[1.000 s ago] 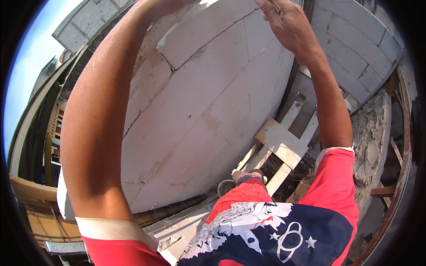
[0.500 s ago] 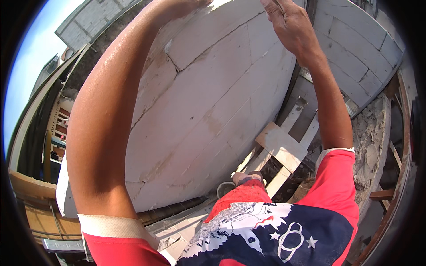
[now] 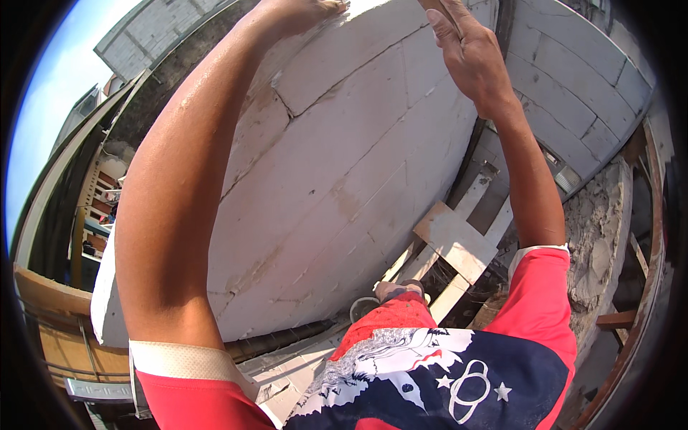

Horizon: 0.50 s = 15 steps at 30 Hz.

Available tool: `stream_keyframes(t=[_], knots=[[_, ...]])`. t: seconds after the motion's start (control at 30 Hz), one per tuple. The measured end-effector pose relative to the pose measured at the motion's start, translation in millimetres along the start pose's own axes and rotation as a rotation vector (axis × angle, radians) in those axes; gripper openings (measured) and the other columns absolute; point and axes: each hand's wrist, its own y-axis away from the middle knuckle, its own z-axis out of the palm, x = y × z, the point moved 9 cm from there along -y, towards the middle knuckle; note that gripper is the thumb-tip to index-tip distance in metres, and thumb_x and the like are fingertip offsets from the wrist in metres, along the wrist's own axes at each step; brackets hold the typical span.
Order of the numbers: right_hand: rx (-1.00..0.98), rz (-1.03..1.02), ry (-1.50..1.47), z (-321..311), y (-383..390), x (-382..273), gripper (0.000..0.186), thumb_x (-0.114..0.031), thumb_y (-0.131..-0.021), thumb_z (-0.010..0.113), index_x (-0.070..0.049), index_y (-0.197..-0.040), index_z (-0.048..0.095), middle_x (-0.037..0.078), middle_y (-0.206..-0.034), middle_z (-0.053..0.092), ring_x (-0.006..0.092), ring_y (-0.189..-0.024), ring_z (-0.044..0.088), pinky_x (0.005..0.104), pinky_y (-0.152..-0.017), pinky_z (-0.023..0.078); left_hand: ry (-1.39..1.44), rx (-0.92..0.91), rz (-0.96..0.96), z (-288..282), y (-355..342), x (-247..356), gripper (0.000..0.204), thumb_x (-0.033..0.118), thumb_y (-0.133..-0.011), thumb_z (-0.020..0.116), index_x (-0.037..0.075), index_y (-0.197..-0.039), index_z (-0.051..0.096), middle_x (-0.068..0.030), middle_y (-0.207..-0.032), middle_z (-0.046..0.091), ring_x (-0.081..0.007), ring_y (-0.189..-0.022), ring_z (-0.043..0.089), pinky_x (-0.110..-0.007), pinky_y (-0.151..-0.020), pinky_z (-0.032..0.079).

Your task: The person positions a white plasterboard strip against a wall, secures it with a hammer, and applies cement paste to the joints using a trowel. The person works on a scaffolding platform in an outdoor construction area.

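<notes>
At the top edge of a white block wall [image 3: 337, 165], with cracks and joint lines across its face, my left hand [image 3: 308, 16] rests with its fingers apart and slightly bent on the wall's top, partly cut off by the frame. To its right my right hand [image 3: 473, 64] is closed round a thin brownish thing [image 3: 445, 8] near the same top edge; the frame cuts it off, so I cannot make out what it is.
Another block wall [image 3: 573, 79] stands at right, above a rough concrete ledge [image 3: 595, 244]. Below are boards laid crosswise [image 3: 455, 240], my foot [image 3: 393, 288] and a round bucket rim [image 3: 362, 304]. At left are wooden planks [image 3: 57, 301], railings and neighbouring buildings [image 3: 136, 39].
My left arm and hand have shifted a little to the right. My right hand has moved slightly right and down, still closed round the thin thing.
</notes>
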Motion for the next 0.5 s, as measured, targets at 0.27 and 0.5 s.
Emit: stream_keyframes(t=[0.27,0.5], knots=[[0.005,-0.033,0.003,1,0,-4,0.045,-0.017,-0.109,0.047,0.001,-0.15,0.046,0.028,-0.144,0.058,0.0412,-0.134,0.056,0.0463,-0.112,0.043,0.027,0.076,0.192,-1,3,7,0.036,0.032,-0.098,0.064,0.005,-0.078,0.075,-0.01,-0.072,0.07,-0.0199,-0.065,0.061,-0.042,-0.066,0.049],[0.11,0.075,-0.086,-3,10,6,0.047,-0.026,-0.107,0.055,-0.012,-0.151,0.05,0.021,-0.123,0.061,0.0316,-0.112,0.058,0.0432,-0.097,0.046,0.048,0.013,0.089,8,-12,12,0.03,0.028,-0.095,0.063,0.002,-0.092,0.078,-0.019,-0.086,0.075,-0.0271,-0.076,0.07,-0.044,-0.076,0.054]])
